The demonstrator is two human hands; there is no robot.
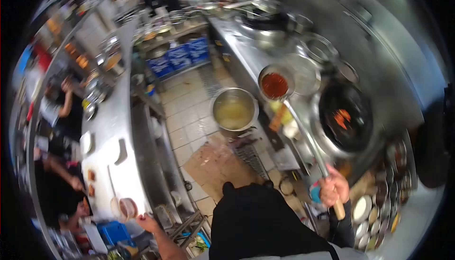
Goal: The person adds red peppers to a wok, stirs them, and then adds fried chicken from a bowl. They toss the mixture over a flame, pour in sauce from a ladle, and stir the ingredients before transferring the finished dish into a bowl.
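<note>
My right hand (334,187) is wrapped round the wooden-ended handle of a long metal ladle (305,129). The far end of its shaft meets a round metal rim with red sauce (274,85) inside, over the stove counter. To the right of the shaft sits a black wok (348,118) with some orange-red food (341,118) at its bottom. My left hand (148,223) is down at the edge of the white-topped counter, its fingers small and blurred. Right by its fingertips is a reddish-brown bowl (128,208); I cannot tell if they grip it.
A large metal pot (234,109) of yellowish liquid stands in the aisle, before a flattened cardboard sheet (208,165). Many small seasoning containers (362,209) line the right. Blue crates (177,57) sit under the far shelf. Other people's arms (66,177) reach in across the left counter (102,184).
</note>
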